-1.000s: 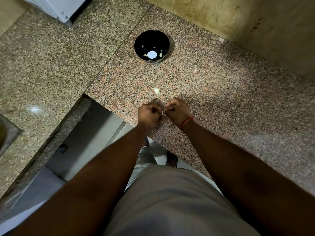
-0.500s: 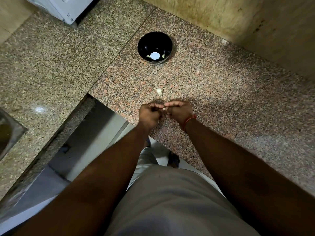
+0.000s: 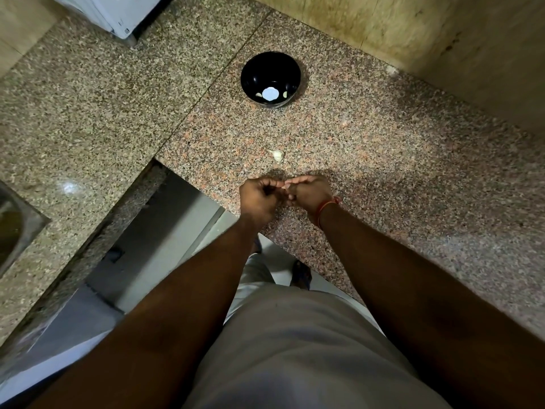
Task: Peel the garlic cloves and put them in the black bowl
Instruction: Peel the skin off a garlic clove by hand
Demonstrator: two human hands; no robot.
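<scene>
The black bowl (image 3: 269,69) stands on the granite counter (image 3: 383,160) near the back, with two pale peeled cloves (image 3: 285,94) in its bottom beside a bright light reflection. One unpeeled garlic clove (image 3: 277,155) lies on the counter between the bowl and my hands. My left hand (image 3: 258,197) and my right hand (image 3: 309,193) are pressed together just above the counter's front edge, fingers curled around a small garlic clove that is almost fully hidden between the fingertips. A red thread circles my right wrist.
A wall (image 3: 413,31) runs along the counter's back right. A white appliance (image 3: 112,13) sits at the top left. A steel sink's corner (image 3: 14,225) shows at the far left. The counter has an L-shaped cutout (image 3: 153,231) in front of my legs.
My hands have stayed in the same spot, with the fingers shifting slightly against each other around the hidden clove. The camera has tilted a little, so the bowl sits lower in view.
</scene>
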